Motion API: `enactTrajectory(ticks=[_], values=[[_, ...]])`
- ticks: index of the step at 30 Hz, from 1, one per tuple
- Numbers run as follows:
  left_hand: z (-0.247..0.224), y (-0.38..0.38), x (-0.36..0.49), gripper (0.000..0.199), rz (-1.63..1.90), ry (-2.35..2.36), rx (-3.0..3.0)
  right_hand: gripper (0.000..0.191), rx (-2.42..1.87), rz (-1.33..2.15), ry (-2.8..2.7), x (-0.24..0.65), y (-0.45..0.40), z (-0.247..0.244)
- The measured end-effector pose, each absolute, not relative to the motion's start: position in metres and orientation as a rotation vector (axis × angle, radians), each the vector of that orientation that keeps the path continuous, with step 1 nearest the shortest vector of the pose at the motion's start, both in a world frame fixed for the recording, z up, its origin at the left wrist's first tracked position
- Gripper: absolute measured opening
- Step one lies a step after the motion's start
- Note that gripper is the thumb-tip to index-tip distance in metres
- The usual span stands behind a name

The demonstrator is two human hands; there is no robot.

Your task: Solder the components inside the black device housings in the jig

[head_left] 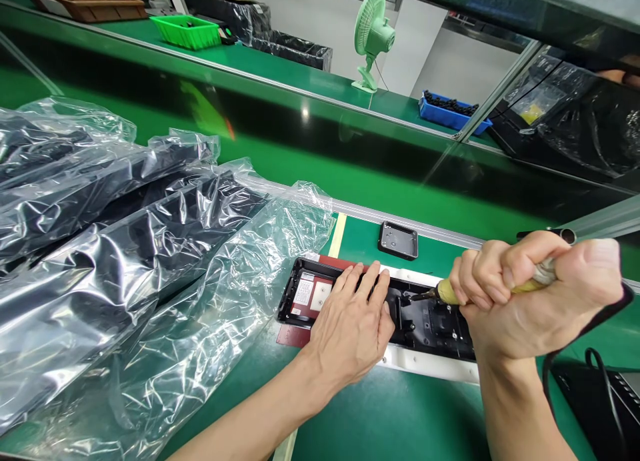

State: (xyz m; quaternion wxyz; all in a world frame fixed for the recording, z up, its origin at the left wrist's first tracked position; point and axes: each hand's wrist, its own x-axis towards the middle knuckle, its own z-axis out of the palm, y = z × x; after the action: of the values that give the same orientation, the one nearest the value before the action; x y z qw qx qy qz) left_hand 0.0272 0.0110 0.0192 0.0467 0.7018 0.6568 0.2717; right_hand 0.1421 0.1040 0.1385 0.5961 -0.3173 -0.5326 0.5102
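My left hand (353,321) lies flat, fingers stretched out, on a long black plastic housing (430,328) and holds it down. My right hand (525,294) is wrapped round a yellow-handled screwdriver (445,292). Its thin metal tip touches or nearly touches the inside of the housing, just right of my left fingers; the exact contact is too small to tell. A white fixture (425,362) and a dark red board (293,336) lie under the housing. At its left end show a white label (303,292) and a light plate with screws (321,296).
Plastic-wrapped dark parts (150,248) cover the left side. A small black tray-like cover (398,240) lies behind the housing. A black device with a cable (595,408) sits at right. Beyond the divider stand a green basket (187,33), a fan (373,38) and a blue bin (445,114).
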Motion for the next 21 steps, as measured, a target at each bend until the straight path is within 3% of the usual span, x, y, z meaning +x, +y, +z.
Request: enactTrajectory(ticks=[21], values=[[0.0168,0.0108,0.0282,0.053,0.85,2.028,2.163,0.053,-0.734,1.176,-1.162,0.1385,0.1021,0.1361]])
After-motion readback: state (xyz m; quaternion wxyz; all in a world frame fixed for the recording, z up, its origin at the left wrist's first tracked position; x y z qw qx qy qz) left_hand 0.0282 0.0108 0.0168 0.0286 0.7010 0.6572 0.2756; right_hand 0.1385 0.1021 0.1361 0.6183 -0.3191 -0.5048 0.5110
